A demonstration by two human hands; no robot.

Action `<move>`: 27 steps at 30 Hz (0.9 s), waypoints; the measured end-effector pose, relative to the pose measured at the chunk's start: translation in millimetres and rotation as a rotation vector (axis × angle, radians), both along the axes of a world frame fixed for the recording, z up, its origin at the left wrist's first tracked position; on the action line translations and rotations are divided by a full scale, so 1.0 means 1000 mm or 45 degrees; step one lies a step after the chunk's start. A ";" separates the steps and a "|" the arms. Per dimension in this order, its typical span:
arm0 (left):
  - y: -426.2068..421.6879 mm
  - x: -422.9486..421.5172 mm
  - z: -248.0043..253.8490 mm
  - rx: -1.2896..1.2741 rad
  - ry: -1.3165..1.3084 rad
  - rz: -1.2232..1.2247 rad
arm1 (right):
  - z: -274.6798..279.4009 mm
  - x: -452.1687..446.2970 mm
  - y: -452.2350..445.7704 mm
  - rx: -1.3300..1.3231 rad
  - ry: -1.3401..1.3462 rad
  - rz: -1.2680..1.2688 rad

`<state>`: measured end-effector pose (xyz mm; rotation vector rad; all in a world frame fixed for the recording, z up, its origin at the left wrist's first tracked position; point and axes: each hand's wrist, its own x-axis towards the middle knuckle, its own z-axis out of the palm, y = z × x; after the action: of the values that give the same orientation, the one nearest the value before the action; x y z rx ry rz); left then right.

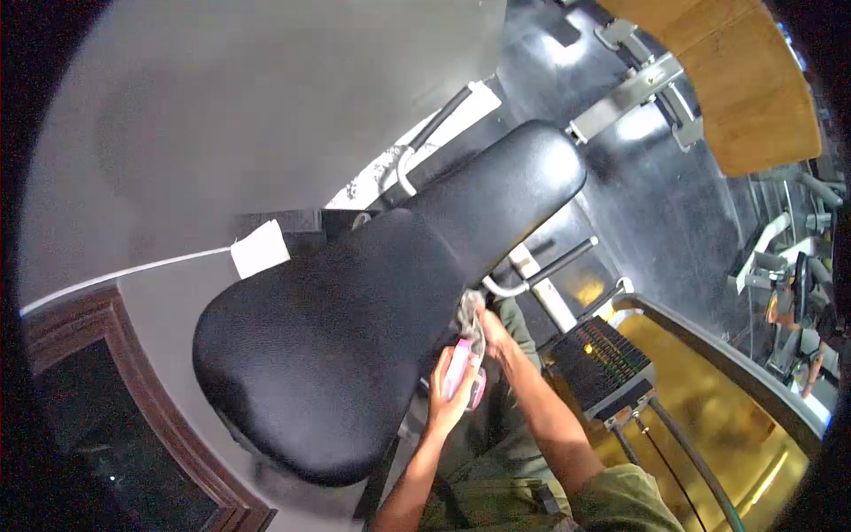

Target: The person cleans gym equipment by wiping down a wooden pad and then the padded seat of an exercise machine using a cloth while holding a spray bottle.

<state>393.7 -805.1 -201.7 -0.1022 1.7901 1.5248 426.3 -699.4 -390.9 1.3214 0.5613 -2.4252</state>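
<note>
My left hand (446, 403) is closed around a pink-and-white handheld object (458, 369), possibly a bottle; its exact kind is not clear. Just above it, my right hand (493, 332) grips a crumpled greyish cloth (471, 312), which hangs down against the pink object. Both hands are close together at the near side edge of a black padded gym bench (328, 328). Whether the cloth touches the padding, I cannot tell.
White-framed bars with black grips (566, 262) stick out on both sides of the bench. A weight stack (605, 368) stands at right beside a gold panel (709, 399). A brown pad (740, 80) is at upper right. A dark wooden frame (133, 372) lies at left.
</note>
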 end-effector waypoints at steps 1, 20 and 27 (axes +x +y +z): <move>0.003 -0.002 0.007 0.005 -0.019 0.023 | 0.020 -0.003 -0.002 0.066 -0.066 -0.006; 0.021 -0.093 0.153 0.389 0.365 0.143 | 0.327 -0.031 0.120 0.716 0.312 0.119; 0.025 -0.129 0.177 0.380 0.447 0.144 | 0.402 -0.056 0.126 1.043 0.348 0.215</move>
<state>264.8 -779.9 -25.0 0.2277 1.8184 1.9707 370.4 -573.1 11.1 1.1083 1.7966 -2.3119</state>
